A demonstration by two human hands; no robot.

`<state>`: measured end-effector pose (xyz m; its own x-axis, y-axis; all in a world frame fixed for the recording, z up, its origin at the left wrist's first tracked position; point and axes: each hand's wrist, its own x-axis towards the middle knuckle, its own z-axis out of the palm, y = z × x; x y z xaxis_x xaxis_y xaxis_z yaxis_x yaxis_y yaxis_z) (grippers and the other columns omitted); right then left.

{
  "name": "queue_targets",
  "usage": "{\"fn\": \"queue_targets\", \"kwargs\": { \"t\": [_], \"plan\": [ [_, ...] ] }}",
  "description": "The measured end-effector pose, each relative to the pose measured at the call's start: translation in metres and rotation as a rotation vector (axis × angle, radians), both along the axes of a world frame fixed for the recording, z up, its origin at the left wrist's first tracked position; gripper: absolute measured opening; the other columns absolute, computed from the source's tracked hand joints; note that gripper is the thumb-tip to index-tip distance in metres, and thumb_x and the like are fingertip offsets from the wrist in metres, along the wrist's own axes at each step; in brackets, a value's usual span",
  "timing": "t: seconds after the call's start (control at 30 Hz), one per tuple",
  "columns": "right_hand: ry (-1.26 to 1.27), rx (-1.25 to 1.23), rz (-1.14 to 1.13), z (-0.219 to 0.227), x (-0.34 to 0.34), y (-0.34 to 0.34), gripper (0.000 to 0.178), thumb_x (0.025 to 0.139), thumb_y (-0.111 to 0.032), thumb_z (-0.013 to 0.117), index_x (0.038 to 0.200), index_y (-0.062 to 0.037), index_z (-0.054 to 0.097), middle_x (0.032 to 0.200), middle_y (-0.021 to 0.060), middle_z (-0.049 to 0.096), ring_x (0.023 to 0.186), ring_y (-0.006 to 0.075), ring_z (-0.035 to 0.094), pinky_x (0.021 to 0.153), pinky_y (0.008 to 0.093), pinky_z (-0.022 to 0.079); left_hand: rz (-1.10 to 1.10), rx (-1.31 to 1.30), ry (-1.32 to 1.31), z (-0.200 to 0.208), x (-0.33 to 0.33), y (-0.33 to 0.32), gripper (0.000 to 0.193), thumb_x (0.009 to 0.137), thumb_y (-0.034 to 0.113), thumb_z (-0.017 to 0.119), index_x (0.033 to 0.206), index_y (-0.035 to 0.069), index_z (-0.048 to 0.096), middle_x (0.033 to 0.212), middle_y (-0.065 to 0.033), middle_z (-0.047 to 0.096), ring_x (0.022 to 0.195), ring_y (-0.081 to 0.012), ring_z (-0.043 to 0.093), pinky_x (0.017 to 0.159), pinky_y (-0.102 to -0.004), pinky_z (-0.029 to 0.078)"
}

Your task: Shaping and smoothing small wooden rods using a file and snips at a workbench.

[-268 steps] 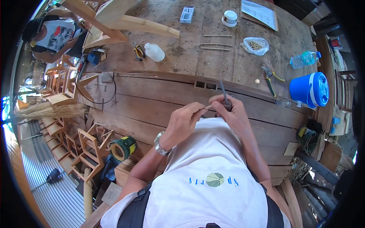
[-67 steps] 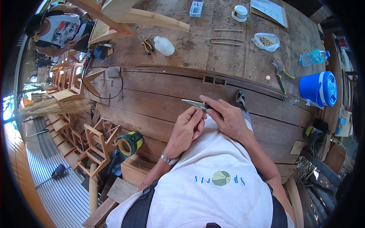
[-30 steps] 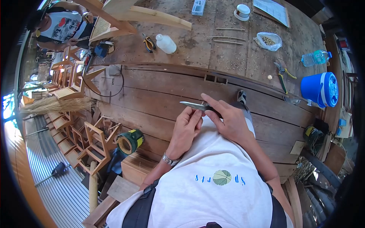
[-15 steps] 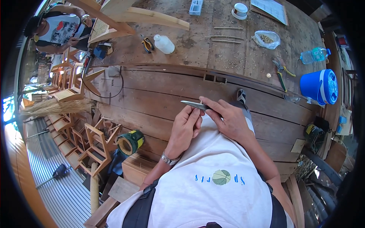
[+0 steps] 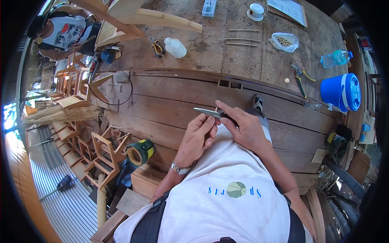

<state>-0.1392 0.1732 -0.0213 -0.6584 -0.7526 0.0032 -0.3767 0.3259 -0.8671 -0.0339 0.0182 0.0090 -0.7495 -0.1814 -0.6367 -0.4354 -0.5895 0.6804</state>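
Note:
In front of my white shirt, both my hands meet over a small knife (image 5: 207, 113). Its blade points left, and my right hand (image 5: 245, 130) is closed around the handle end, the index finger raised a little. My left hand (image 5: 197, 137), with a metal watch on its wrist, is pinched just under the blade. A thin light wooden stick (image 5: 216, 109) pokes up by the blade between the hands. Most of the stick is hidden by my fingers.
Ahead, the workbench (image 5: 243, 56) bears a white bottle (image 5: 175, 47), pliers (image 5: 300, 79), a bag of wooden pegs (image 5: 284, 41) and thin sticks. A blue bucket (image 5: 339, 92) stands right. Chair frames (image 5: 103, 156) crowd the left, where another person (image 5: 67, 32) works.
The knife and both hands have shifted very slightly, and my right index finger is lifted a bit higher. At the upper left, the other person's raised arm has moved.

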Motion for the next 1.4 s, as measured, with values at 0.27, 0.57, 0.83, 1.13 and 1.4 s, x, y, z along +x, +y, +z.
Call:
{"fn": "queue_targets", "kwargs": {
  "t": [0.27,0.57,0.83,1.13,1.4],
  "plan": [
    [0.14,0.019,-0.001,-0.004,0.001,-0.001,0.045,0.098,-0.021,0.066,0.142,-0.022,0.06,0.084,0.0096,0.064,0.069,0.0286,0.064,0.062,0.0389,0.052,-0.078,-0.183,0.0,-0.001,0.0,0.001,0.025,0.11,0.023,0.048,0.1,0.003,0.06,0.067,0.0052,0.046,0.051,-0.0019,0.035,0.044,-0.0195,0.025],
    [0.006,-0.021,-0.042,0.003,0.002,-0.001,0.042,0.098,-0.018,0.065,0.139,-0.0193,0.062,0.082,0.0106,0.062,0.072,0.0303,0.064,0.066,0.0392,0.051,-0.08,-0.298,-0.012,0.001,0.004,0.003,0.021,0.108,0.02,0.052,0.098,0.004,0.061,0.063,0.006,0.045,0.052,-0.0021,0.036,0.046,-0.0203,0.027],
    [0.204,0.146,-0.086,-0.011,0.011,-0.009,0.042,0.098,-0.02,0.065,0.14,-0.0198,0.061,0.084,0.0106,0.063,0.073,0.0291,0.065,0.067,0.0396,0.053,-0.133,-0.509,0.008,-0.004,0.009,-0.004,0.02,0.107,0.019,0.053,0.098,0.004,0.061,0.064,0.0071,0.043,0.054,-0.002,0.036,0.048,-0.0221,0.029],
    [-0.31,0.026,-0.463,-0.052,-0.011,0.02,0.046,0.104,-0.036,0.06,0.14,-0.0082,0.057,0.092,0.0108,0.066,0.082,0.0188,0.06,0.08,0.0314,0.05,-0.075,-0.062,-0.004,-0.004,0.002,-0.013,0.031,0.107,0.03,0.054,0.086,0.007,0.058,0.061,0.0084,0.039,0.049,-0.0003,0.028,0.043,-0.0191,0.021],
    [-0.383,0.143,-0.524,-0.097,-0.053,0.055,0.045,0.101,-0.029,0.065,0.139,-0.0045,0.057,0.091,0.0039,0.06,0.08,0.0138,0.054,0.076,0.0286,0.048,-0.085,-0.136,-0.012,-0.019,-0.031,-0.001,0.032,0.107,0.03,0.055,0.084,0.008,0.057,0.06,0.0089,0.038,0.048,-0.0001,0.027,0.042,-0.0195,0.019]
  ]
}}
